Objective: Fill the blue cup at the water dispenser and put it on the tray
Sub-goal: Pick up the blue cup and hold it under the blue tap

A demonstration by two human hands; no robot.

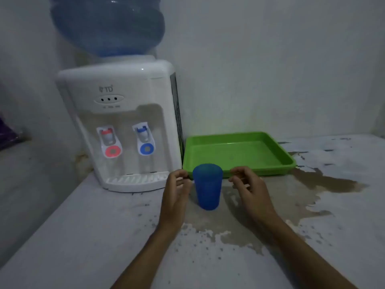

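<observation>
Blue translucent plastic cup [207, 187] stood upright on the worn grey counter [83, 236], just before the green plastic tray [239, 170]. Left hand [177, 195] and right hand [248, 188] flanked it, fingers loosely curled and parted, neither touching. White water dispenser [125, 126] stood to the left.

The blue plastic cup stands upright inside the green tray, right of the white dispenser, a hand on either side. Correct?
Not quite. The head view shows the blue plastic cup on the stained countertop in front of the green plastic tray, not in it. Left hand and right hand do flank it.
</observation>
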